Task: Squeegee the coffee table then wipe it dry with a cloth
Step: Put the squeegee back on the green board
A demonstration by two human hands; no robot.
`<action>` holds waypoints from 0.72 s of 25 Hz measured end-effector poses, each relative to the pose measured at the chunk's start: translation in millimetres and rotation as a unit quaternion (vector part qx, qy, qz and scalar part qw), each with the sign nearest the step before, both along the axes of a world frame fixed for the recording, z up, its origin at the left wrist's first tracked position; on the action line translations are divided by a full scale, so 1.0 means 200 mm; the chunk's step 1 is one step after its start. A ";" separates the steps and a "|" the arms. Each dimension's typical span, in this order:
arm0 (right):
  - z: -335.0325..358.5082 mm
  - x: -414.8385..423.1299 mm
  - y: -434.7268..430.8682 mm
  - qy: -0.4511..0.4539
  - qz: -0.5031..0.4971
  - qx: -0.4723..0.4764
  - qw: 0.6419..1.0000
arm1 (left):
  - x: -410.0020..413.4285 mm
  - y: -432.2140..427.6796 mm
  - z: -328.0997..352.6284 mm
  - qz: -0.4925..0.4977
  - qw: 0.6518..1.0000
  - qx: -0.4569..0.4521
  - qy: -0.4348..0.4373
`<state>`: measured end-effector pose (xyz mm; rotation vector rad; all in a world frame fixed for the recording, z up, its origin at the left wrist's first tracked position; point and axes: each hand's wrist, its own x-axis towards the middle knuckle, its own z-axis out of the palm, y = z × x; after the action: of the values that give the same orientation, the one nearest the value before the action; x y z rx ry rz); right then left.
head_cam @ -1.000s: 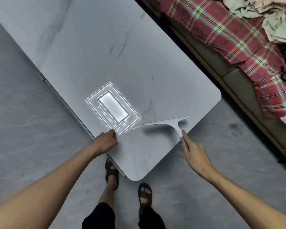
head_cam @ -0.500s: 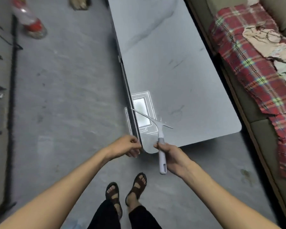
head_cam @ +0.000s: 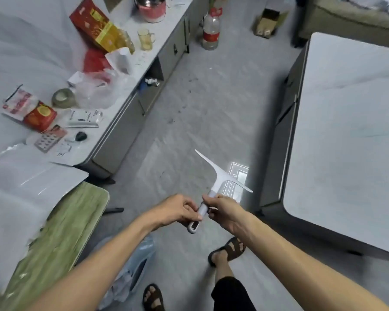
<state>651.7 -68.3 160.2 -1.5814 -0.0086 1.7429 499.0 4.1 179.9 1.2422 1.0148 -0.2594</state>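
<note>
The white squeegee [head_cam: 220, 176] hangs in the air over the floor, left of the grey marble coffee table [head_cam: 350, 135]. Both hands grip its handle: my right hand [head_cam: 222, 209] holds it just below the blade stem, and my left hand [head_cam: 180, 209] pinches the lower part near the loop end. The blade points up and away from me, clear of the table top. No cloth shows near my hands.
A long low cabinet [head_cam: 126, 104] at the left carries boxes, bags, a tape roll and a glass mug. A water bottle [head_cam: 210, 30] and a cardboard box [head_cam: 267, 23] stand on the floor beyond. A green board [head_cam: 61, 234] lies near left. A sofa edge [head_cam: 346, 16] is top right.
My view has swung left, away from the table. The squeegee has come off the table edge, and my left hand has joined my right hand on its handle.
</note>
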 end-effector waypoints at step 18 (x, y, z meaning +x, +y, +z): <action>-0.33 -2.01 -0.25 -0.035 0.273 -0.018 0.961 | -2.12 -0.75 -0.31 0.192 0.964 0.095 0.154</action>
<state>249.9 -117.4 94.6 -1.7784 -0.4930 2.1020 75.5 -146.3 117.3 1.1669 1.5571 -0.0516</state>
